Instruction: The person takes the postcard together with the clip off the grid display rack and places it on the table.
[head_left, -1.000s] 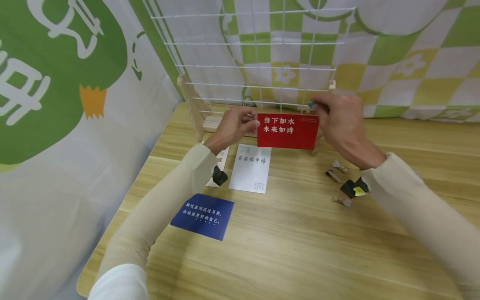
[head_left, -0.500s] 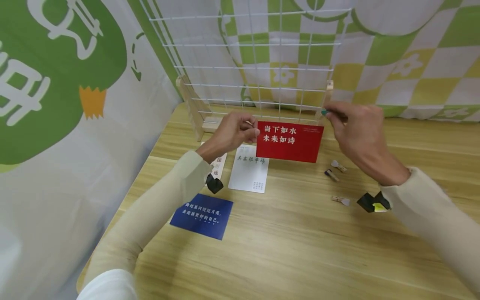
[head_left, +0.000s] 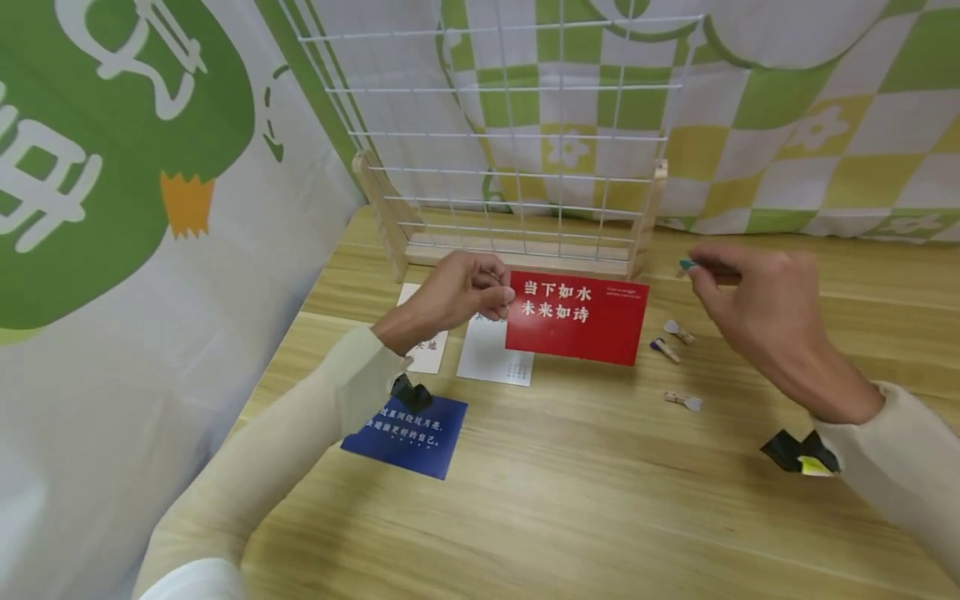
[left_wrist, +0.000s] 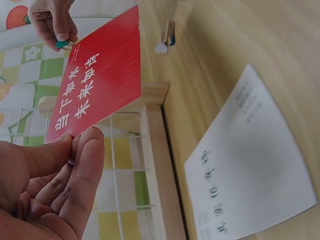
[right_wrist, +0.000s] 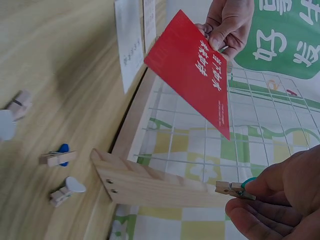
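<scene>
My left hand (head_left: pixel 456 296) pinches a red card (head_left: pixel 576 321) with white writing by its left edge, thumb against fingers. The card hangs above the table, in front of the wire grid rack. To its right, my right hand (head_left: pixel 776 312) holds a small wooden clothespin (right_wrist: pixel 231 189) with a teal trim between thumb and fingers. Card and clothespin are apart. In the left wrist view, a white card (left_wrist: pixel 250 160) lies on the table beside the rack's wooden base (left_wrist: pixel 160 170). The red card partly covers that white card in the head view.
A blue card (head_left: pixel 420 437) and a pale card (head_left: pixel 429 357) lie at left, partly under my left arm. Three loose clothespins, one (head_left: pixel 683 401) nearest me, lie on the wooden table (head_left: pixel 570 500) at right. The rack's wooden post (right_wrist: pixel 150 180) stands behind them.
Both hands have come down and back from the grid. The red card has lowered with my left hand. My right hand has moved right with the clothespin, away from the card's corner.
</scene>
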